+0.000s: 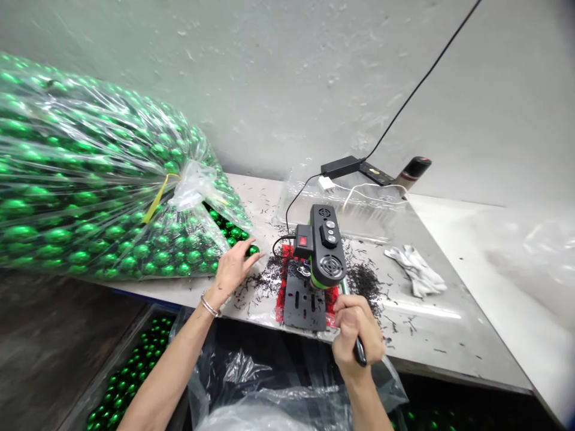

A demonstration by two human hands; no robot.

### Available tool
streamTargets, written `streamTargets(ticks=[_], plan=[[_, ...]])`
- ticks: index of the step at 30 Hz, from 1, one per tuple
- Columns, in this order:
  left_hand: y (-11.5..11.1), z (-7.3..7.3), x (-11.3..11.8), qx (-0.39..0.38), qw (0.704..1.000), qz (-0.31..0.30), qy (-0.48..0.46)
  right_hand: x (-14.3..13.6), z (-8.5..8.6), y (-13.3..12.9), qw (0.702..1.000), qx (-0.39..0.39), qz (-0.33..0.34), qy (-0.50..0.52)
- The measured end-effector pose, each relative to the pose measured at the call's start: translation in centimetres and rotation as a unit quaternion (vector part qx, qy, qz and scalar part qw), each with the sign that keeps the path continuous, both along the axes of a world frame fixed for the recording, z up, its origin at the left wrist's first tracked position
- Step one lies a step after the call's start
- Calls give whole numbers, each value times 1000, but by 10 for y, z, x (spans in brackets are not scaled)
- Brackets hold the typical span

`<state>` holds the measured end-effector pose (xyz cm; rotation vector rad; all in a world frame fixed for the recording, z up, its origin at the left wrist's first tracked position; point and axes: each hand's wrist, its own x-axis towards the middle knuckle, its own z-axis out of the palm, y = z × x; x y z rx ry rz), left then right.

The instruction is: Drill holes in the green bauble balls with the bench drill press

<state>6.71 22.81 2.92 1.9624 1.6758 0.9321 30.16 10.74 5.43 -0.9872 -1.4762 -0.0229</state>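
Note:
My left hand (233, 268), with a silver bangle at the wrist, is at the torn opening of a big clear plastic bag (193, 188) full of shiny green balls. Between its thumb and forefinger sits one green ball (254, 250). My right hand (359, 329) is wrapped round a black-handled lever (360, 352) at the right side of a small bench machine. The machine has a black head (327, 245), a red switch (303, 240) and a slotted black base plate (305, 302), set on a red piece (281, 293).
Small black pieces (365, 280) lie scattered around the machine. White gloves (417, 270) are to the right. Behind stand a clear plastic tray (372, 221), a power adapter (341, 166) and a dark-capped bottle (415, 170). More green balls (135, 371) fill a container below the table.

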Motion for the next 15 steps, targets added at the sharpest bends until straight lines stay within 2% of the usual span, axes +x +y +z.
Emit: streamTargets(ticks=[2,4,7,9,10,11,12,13,15], plan=[[-4,3,1,-58,986,14,-155,0,-1,0,1000,2,-3,5],[-10,3,5,-118,947,2,-298,0,-2,0,1000,2,-2,4],[-22,-4,16,-186,861,-25,-472,0,-2,0,1000,1,1,1],[-31,-12,26,-240,801,-32,-548,0,-1,0,1000,0,0,-2],[-34,-17,32,-263,780,-34,-567,0,0,0,1000,-2,-2,-5],[-38,-23,38,-282,770,-36,-571,0,1,0,1000,-3,-4,-7],[-41,-28,44,-292,773,-40,-561,0,2,0,1000,-4,-5,-10],[-45,-34,51,-294,788,-45,-539,0,3,0,1000,-5,-4,-13],[-51,-44,64,-277,839,-62,-465,0,4,0,1000,-6,-3,-17]])
